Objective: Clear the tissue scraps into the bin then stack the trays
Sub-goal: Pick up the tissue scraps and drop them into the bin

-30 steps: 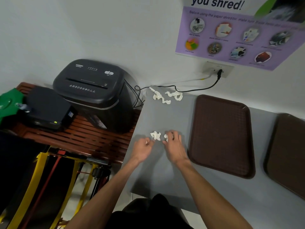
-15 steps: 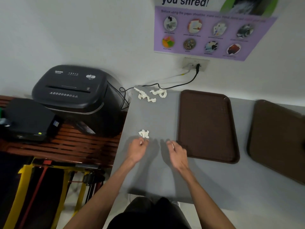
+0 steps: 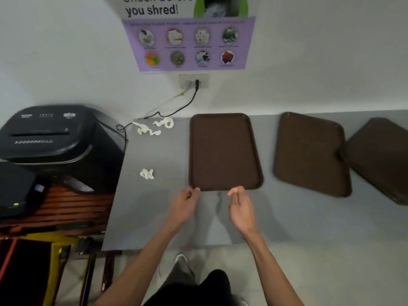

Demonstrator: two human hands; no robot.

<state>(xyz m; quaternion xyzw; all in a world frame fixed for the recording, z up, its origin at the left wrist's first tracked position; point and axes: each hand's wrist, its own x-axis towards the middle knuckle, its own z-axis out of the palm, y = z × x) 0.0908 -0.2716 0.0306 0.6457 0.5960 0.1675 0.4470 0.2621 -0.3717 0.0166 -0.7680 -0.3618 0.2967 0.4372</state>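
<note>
**Operator:** State of the left grip (image 3: pixel 185 205) and the right grip (image 3: pixel 240 206)?

**Manual:** Both are low over the worktop (image 3: pixel 154 217) at the near edge of the nearest tray (image 3: pixel 225 151), fingers loosely curled. The left thumb appears to touch that tray's near-left corner. It cannot be told whether either grip encloses a scrap, as nothing white shows between the fingers.

**Operator:** Location of the task items?

**Manual:** A crumpled wad (image 3: pixel 147 174) lies on the worktop, left of the nearest tray and apart from it. The twisted strips (image 3: pixel 143 129) lie at the back-left corner. The second tray (image 3: pixel 309 153) and third tray (image 3: pixel 379 157) lie to the right and appear to meet at one corner. No bin can be identified. A shredder (image 3: pixel 59 138) stands left of the worktop.

**Operator:** Handling?

**Manual:** The scraps are probably very light, soft and compressible. Pinch each from above, or gather them into one wad. The trays are probably stiff and light. Take hold at the raised rims of both long sides and lift level.
</note>
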